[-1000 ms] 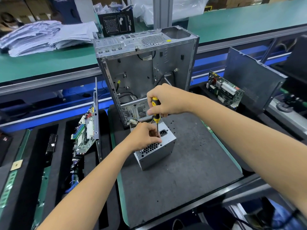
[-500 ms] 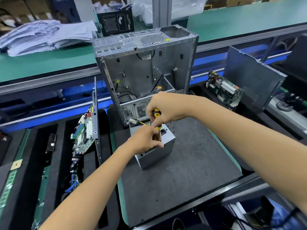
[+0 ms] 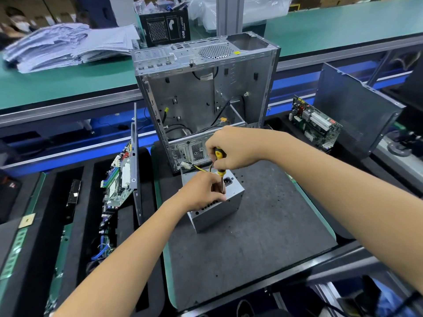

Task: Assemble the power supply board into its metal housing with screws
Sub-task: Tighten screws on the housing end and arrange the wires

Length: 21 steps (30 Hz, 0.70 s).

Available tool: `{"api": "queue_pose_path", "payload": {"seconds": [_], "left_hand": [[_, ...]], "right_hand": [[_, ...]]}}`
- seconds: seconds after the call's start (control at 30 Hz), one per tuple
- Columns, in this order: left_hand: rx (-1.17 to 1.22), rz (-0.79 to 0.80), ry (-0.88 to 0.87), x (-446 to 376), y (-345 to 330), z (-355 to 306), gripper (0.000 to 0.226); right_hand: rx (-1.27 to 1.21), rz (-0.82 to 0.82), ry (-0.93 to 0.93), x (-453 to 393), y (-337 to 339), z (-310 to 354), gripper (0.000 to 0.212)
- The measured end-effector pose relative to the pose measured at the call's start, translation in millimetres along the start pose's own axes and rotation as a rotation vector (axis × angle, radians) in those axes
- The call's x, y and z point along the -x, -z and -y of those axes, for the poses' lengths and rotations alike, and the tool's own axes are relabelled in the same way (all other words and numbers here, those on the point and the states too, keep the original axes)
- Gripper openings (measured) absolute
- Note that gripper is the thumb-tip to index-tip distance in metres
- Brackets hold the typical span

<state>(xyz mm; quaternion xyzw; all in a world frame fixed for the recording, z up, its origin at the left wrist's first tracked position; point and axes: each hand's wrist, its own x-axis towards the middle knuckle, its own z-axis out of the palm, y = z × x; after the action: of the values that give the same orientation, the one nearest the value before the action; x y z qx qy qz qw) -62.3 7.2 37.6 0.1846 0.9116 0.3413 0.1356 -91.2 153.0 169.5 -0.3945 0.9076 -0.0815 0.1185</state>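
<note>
1. Right hand, gripping screwdriver, rose slightly since half a second ago.
2. Left hand pinches shaft atop metal housing (on mat).
3. Screw-driving underway; remaining count unclear.

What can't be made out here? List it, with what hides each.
Head view only:
- Screwdriver tip and any screw: hidden behind the left hand.
- Top of the metal box: mostly covered by both hands.
- Screwdriver handle: mostly wrapped by the right hand.
- Inside of the box: closed walls.
</note>
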Motion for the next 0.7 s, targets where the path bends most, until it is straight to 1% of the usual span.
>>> {"api": "queue_pose_path", "payload": {"seconds": [0.13,0.33,0.43,0.57,0.7], "left_hand": [[-0.004,0.035,-0.006,-0.8,2.2,1.2,0.014],[0.042,0.09,-0.016,0.5,7.2,3.2,0.006],[0.069,0.099,-0.023,0.6,7.3,3.9,0.007],[0.123,0.093,-0.062,0.7,8.0,6.8,0.004],[0.155,0.095,-0.049,0.9,8.1,9.3,0.005]], "right_hand": [[0.027,0.031,0.019,-0.8,3.1,3.1,0.005],[0.081,0.064,0.074,-7.4,3.5,5.6,0.009],[0.097,0.083,0.087,-9.8,2.5,4.5,0.012],[0.109,0.121,0.081,-9.8,2.6,5.6,0.015],[0.11,0.219,0.007,-8.7,-0.3,9.5,0.007]]}}
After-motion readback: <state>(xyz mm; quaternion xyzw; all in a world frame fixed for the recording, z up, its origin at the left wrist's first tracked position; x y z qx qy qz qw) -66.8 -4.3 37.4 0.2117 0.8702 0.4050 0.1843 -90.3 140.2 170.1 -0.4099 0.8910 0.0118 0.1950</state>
